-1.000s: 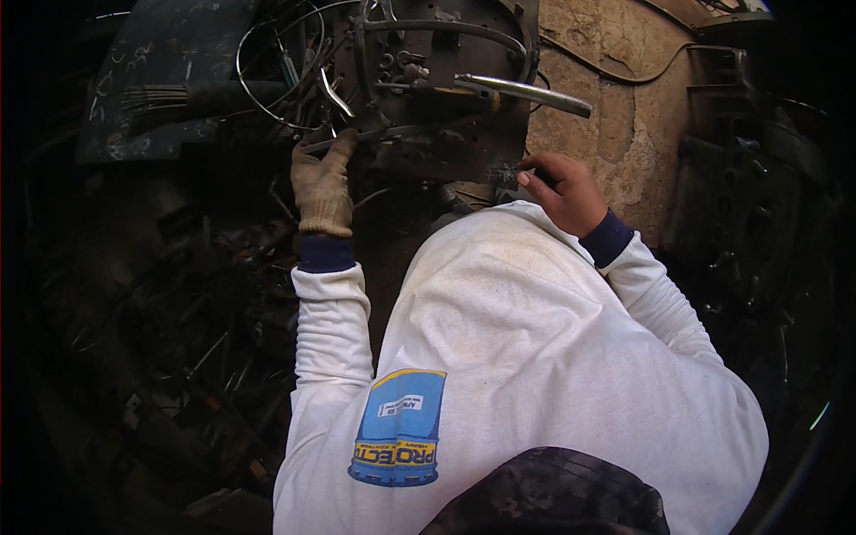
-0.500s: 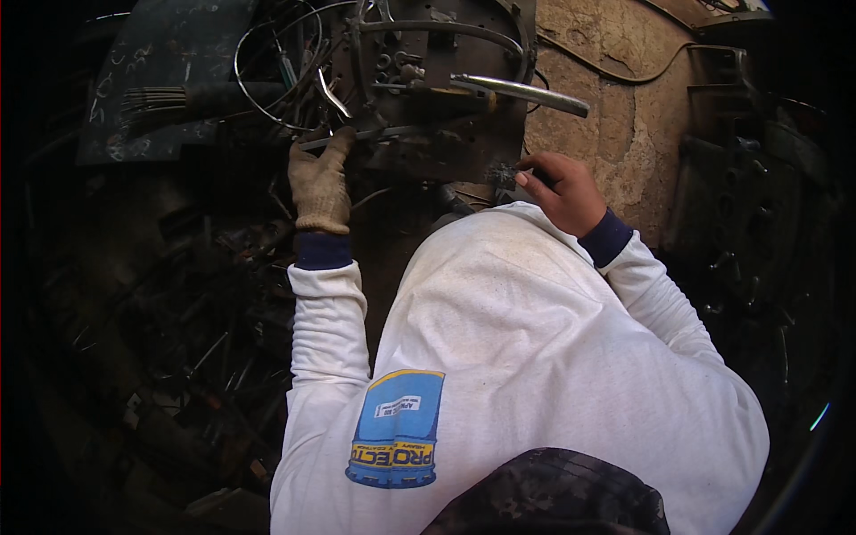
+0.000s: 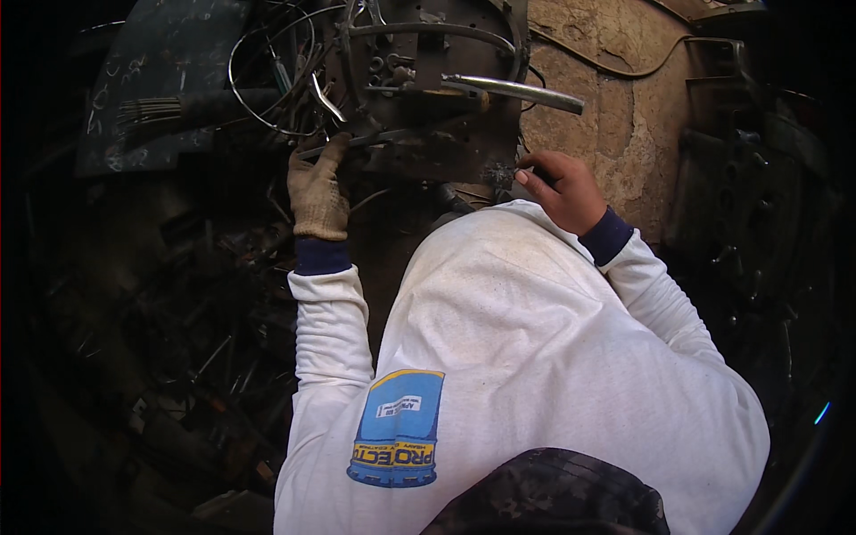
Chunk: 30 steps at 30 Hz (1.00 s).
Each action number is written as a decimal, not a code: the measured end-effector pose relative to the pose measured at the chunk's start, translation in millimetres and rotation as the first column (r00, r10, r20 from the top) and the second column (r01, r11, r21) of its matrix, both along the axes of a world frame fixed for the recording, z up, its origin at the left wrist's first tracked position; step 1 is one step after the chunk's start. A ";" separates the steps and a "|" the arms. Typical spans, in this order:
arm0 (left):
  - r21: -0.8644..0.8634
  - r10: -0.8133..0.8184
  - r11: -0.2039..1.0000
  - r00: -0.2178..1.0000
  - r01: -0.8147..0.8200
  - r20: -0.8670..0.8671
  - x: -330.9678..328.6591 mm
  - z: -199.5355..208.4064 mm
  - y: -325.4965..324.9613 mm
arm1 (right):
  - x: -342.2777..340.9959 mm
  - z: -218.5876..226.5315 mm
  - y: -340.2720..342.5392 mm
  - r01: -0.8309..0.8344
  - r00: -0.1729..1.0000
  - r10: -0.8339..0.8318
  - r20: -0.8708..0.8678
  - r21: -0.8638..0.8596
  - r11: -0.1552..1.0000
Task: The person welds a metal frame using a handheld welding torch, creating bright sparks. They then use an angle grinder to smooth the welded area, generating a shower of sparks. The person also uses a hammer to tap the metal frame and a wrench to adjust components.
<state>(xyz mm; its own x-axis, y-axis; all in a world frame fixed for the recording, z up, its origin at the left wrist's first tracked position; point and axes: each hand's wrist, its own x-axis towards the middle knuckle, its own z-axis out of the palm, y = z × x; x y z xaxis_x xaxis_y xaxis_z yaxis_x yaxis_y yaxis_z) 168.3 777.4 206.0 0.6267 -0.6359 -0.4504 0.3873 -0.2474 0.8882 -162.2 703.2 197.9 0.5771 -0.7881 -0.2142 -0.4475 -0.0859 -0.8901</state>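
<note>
Gloved left hand (image 3: 318, 190) and bare right hand (image 3: 568, 192) at a dark metal plate (image 3: 428, 162), upper middle of the frame
In the head view, the left hand's thumb and fingers are clamped on the end of a thin metal strip (image 3: 379, 139), left of upper centre; the right hand's thumb and forefinger pinch a dark mottled piece (image 3: 499, 172), right of upper centre, its shape unclear; above them lie a curved metal frame (image 3: 432, 29) and a shiny bar (image 3: 526, 91), with a wire ring (image 3: 234, 82) toward the upper left
</note>
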 end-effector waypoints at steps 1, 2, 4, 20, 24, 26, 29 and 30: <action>0.005 0.004 1.000 1.000 -0.004 -0.002 -0.2 0.2 0.3 | -0.3 0.0 -0.4 -0.003 1.000 0.003 -0.002 -0.001 1.000; 0.011 0.008 1.000 1.000 -0.008 -0.005 -0.2 0.4 0.7 | -0.5 0.0 -0.6 -0.002 1.000 0.002 -0.004 0.001 1.000; 0.018 0.009 1.000 1.000 -0.009 -0.002 1.1 -0.3 1.2 | -0.9 0.4 -0.9 0.000 1.000 0.000 -0.007 0.005 1.000; 0.036 -0.009 0.999 0.996 0.006 0.093 4.8 -6.5 3.4 | 4.9 4.8 -3.2 -0.012 1.000 0.012 -0.020 0.000 1.000; 0.083 -0.009 0.997 0.993 -0.001 0.122 5.7 -7.6 4.4 | 5.3 2.9 -2.7 -0.017 0.999 0.017 -0.027 -0.001 1.000; 0.078 -0.008 0.997 0.992 -0.001 0.124 6.8 -10.2 5.5 | 6.2 2.0 -2.3 -0.020 1.000 0.020 -0.023 -0.004 1.000; 0.060 -0.009 0.998 0.994 0.002 0.106 7.2 -11.1 5.0 | 7.6 1.2 -1.7 -0.021 1.000 0.021 -0.016 -0.009 1.000; 0.053 -0.009 0.999 0.995 0.004 0.097 6.7 -10.7 4.6 | 7.8 0.2 -1.3 -0.023 1.000 0.023 -0.012 -0.013 1.000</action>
<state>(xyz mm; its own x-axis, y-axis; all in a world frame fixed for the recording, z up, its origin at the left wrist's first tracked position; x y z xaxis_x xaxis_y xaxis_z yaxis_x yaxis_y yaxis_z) 175.0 782.0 195.4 0.6647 -0.6176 -0.4204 0.2981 -0.2967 0.9073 -154.4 701.9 198.1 0.5924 -0.7776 -0.2108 -0.4557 -0.1076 -0.8836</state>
